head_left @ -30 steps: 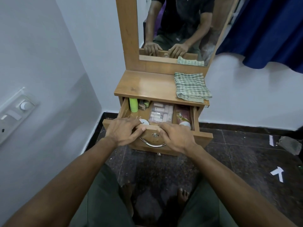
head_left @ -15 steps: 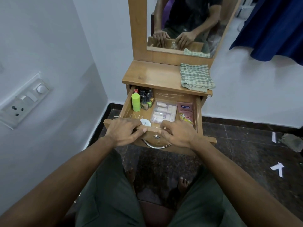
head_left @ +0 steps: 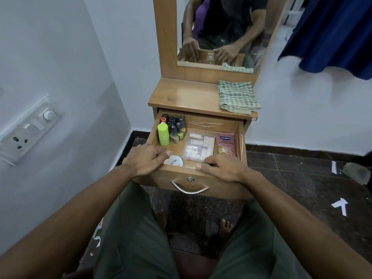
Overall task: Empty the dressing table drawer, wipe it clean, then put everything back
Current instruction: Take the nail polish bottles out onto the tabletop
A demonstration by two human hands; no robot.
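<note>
The wooden drawer (head_left: 203, 122) of the dressing table stands pulled far out. Inside are a lime green bottle (head_left: 163, 134), several dark nail polish bottles (head_left: 175, 124), a clear bag of small packets (head_left: 199, 146), a pink Vaseline sachet (head_left: 226, 144) and a round white tin (head_left: 174, 161). My left hand (head_left: 146, 160) rests on the drawer's front left edge, fingers reaching over the tin. My right hand (head_left: 221, 168) grips the front rim, fingers curled over it. A green checked cloth (head_left: 237, 96) lies folded on the table top.
A mirror (head_left: 223, 31) rises behind the table top (head_left: 185, 95). A metal handle (head_left: 189, 188) hangs on the drawer front. A switchboard (head_left: 28, 129) is on the left wall. A blue curtain (head_left: 332, 33) hangs at right. My knees and feet are below the drawer.
The drawer has slid further out toward me, showing all its contents. Both hands stayed on its front edge, the left one opening over the tin.
</note>
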